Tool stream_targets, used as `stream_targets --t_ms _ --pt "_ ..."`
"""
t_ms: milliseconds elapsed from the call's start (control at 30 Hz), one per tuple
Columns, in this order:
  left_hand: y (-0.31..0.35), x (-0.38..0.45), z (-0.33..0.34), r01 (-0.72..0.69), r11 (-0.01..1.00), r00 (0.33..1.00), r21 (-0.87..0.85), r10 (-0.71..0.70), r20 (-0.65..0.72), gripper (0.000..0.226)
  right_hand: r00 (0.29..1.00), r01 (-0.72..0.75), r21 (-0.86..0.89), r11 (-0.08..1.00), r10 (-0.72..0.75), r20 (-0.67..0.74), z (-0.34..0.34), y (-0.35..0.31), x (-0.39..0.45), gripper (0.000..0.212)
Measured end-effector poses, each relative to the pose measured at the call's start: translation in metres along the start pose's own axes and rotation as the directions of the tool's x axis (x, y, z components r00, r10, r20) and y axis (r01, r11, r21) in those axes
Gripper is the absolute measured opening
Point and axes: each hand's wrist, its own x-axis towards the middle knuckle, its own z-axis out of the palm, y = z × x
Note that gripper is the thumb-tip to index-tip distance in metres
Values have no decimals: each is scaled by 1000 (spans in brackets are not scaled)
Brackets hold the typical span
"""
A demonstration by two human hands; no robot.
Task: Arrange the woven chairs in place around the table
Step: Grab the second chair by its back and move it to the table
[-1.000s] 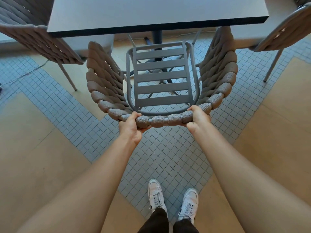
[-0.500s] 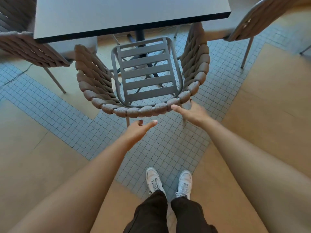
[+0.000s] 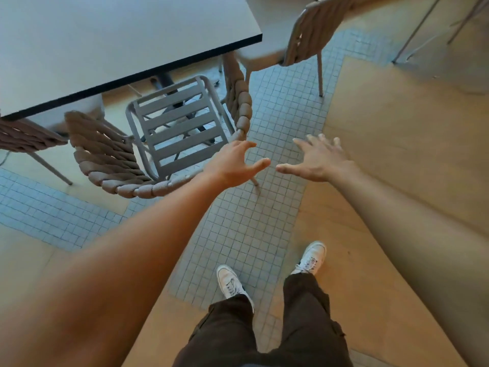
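Note:
A woven chair with a slatted grey seat stands pushed part way under the near edge of the grey table. My left hand hovers open above the chair's right rear corner, apart from the woven backrest. Further right, over the tiled floor, my right hand is open with fingers spread and holds nothing. A second woven chair stands at the table's right side. Part of a third woven chair shows at the left edge.
Thin metal legs of other furniture stand at the top right. The floor has a band of small grey tiles between wooden areas. My feet in white shoes stand behind the chair.
Both hands let go of the chair's backrest and opened. My view and both hands have swung to the right, so the chair now lies at the left.

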Motion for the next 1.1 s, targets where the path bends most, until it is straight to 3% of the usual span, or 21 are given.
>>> stream_targets --t_ms 133,333,533,1100 --pt "53 36 -2 -83 984 994 160 94 -58 90 1000 -6 -20 1000 5 -18 -22 61 -1 120" --pt "135 92 -3 -92 955 982 282 135 -136 87 998 -3 2 1000 3 -66 -62 156 7 120" --pt "208 138 -11 -71 951 969 302 138 -205 87 993 -12 -8 1000 11 -115 -103 231 25 126" --pt "275 308 -55 -74 939 962 335 155 -223 83 986 -8 27 1000 12 -169 -214 314 150 119"
